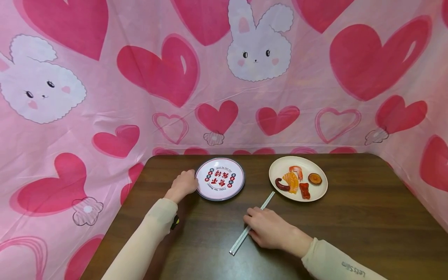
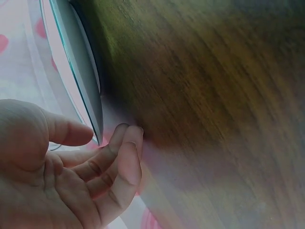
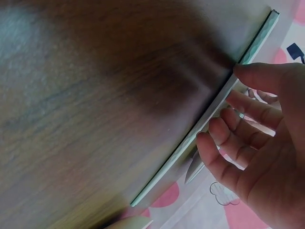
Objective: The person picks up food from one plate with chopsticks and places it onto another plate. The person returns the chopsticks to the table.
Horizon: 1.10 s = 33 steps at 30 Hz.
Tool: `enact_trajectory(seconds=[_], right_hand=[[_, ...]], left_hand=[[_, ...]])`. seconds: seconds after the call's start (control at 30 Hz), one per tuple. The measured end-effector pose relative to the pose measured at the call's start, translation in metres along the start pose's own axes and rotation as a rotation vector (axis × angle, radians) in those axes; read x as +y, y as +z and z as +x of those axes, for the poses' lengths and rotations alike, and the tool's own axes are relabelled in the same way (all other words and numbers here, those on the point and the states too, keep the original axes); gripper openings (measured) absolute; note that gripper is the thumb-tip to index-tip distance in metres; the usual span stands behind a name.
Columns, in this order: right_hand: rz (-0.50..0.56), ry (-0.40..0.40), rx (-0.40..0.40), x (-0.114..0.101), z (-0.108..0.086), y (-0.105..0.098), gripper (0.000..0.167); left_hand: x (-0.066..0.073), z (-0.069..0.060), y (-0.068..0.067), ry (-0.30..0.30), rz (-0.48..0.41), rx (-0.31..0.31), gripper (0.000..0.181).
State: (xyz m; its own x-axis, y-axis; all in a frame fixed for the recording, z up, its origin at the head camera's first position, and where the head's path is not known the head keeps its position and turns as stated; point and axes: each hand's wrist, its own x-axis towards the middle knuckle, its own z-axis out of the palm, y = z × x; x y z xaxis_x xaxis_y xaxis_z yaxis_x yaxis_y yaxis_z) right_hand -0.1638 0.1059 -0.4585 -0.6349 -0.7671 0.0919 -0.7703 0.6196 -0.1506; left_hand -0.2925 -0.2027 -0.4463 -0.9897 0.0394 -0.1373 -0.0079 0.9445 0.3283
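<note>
A round white plate [image 1: 219, 179] with a dark blue rim and red characters lies at the back left of the table. My left hand [image 1: 184, 182] is at its left edge. In the left wrist view, the thumb [image 2: 71, 132] meets the plate's rim [image 2: 85, 90], while the loosely bent fingers [image 2: 128, 162] stay apart from its underside. A pair of pale chopsticks [image 1: 240, 241] lies slanted across the table. My right hand [image 1: 271, 229] pinches them near the middle, thumb [image 3: 262, 76] on one side and index finger [image 3: 255, 107] on the other.
A cream oval plate [image 1: 318, 188] stands at the back right, bearing several food pieces, among them a shrimp [image 1: 296, 171], an orange slice-like piece [image 1: 291, 182] and a round brown piece [image 1: 315, 179]. Pink heart-patterned cloth [image 1: 245, 93] hangs behind the brown wooden table [image 1: 364, 210].
</note>
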Motion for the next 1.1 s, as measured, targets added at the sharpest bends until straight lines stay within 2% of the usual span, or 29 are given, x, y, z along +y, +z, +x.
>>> enact_trajectory(seconds=[0.17, 0.37, 0.53, 0.7, 1.1], right_hand=[[-0.007, -0.019, 0.023, -0.0011, -0.0006, 0.0004, 0.018], [-0.023, -0.043, 0.013, -0.0031, 0.0011, 0.0006, 0.015], [-0.006, -0.083, -0.028, -0.0048, 0.0039, -0.0016, 0.011], [0.011, -0.089, -0.067, -0.0064, 0.0053, -0.0041, 0.01], [-0.017, -0.103, -0.043, -0.0056, 0.0068, -0.0015, 0.007]], left_hand=[[0.0, 0.001, -0.0001, 0.002, -0.018, -0.014, 0.038], [0.0002, 0.0013, -0.001, 0.008, -0.049, -0.025, 0.039], [0.001, -0.0003, -0.0018, -0.005, -0.103, -0.056, 0.036], [0.0022, -0.0009, -0.0016, -0.024, -0.142, -0.077, 0.034], [0.0031, 0.0018, 0.0, -0.041, -0.167, -0.097, 0.04]])
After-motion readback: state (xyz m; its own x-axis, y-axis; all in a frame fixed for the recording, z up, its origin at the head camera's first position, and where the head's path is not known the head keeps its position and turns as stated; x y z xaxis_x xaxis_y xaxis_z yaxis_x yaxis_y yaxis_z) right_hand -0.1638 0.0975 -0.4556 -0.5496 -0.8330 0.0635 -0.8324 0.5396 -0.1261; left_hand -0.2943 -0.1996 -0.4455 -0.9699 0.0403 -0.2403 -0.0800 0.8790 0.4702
